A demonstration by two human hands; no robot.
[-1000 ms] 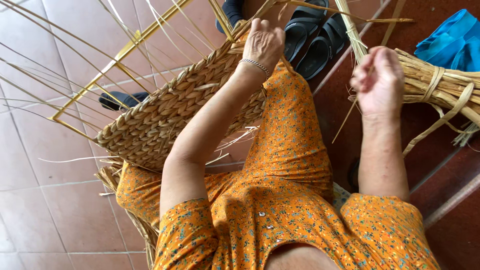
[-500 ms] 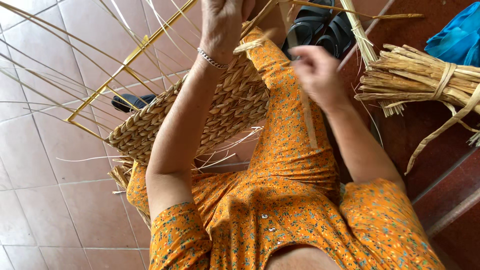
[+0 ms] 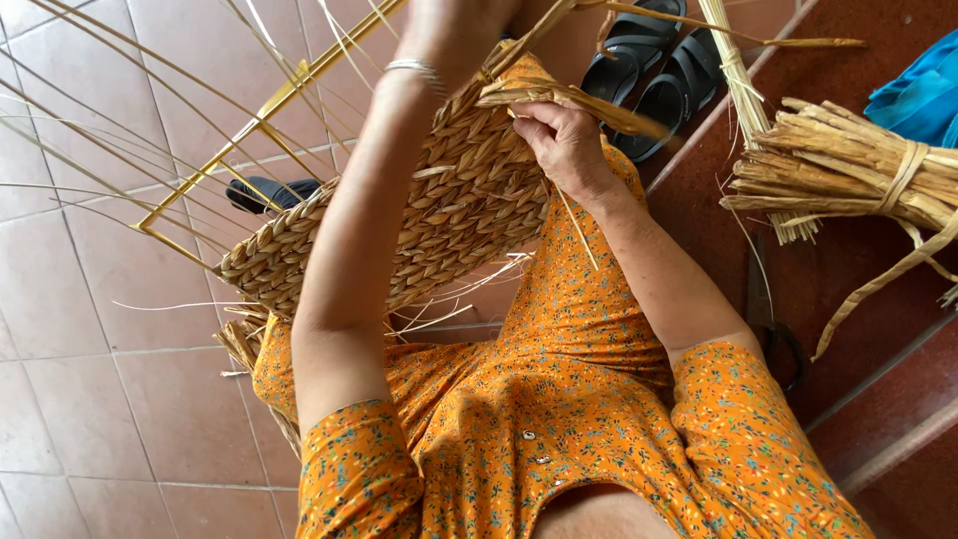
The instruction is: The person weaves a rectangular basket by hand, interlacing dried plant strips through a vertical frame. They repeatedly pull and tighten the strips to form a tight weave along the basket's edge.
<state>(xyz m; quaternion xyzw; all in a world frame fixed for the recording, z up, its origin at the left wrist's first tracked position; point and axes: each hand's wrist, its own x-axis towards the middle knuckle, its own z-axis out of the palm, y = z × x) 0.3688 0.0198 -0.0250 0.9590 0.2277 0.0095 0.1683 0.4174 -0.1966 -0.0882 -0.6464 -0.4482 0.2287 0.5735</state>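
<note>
My right hand (image 3: 567,145) sits against the upper edge of the woven panel (image 3: 439,215) that leans across my lap, and its fingers (image 3: 544,118) are curled shut around a flat, dry reed strand (image 3: 589,103). The strand runs out past my knuckles toward the right and lies just above the braided rows, touching the top edge of the weave where my thumb presses it down. My left hand (image 3: 454,22) is raised higher, at the top rim of the picture; the wrist with its thin metal bracelet (image 3: 417,68) shows, but the fingers are cut off by the frame, so I cannot tell whether they are spread or gripping anything. My left forearm crosses in front of the panel, hiding the middle of it.

The panel rests tilted, its lower corner down by my left knee, its upper edge between my two hands. From its far side the bare, unwoven stakes (image 3: 120,110) fan out over the tiled floor (image 3: 80,399), along with a thin yellow frame rod (image 3: 269,120).

To my right, on the dark red step (image 3: 868,339), lies a tied bundle of reeds (image 3: 848,170), well apart from my hands. A pair of black sandals (image 3: 659,70) lies beyond my right hand, and a blue bag (image 3: 923,95) lies at the right edge.
</note>
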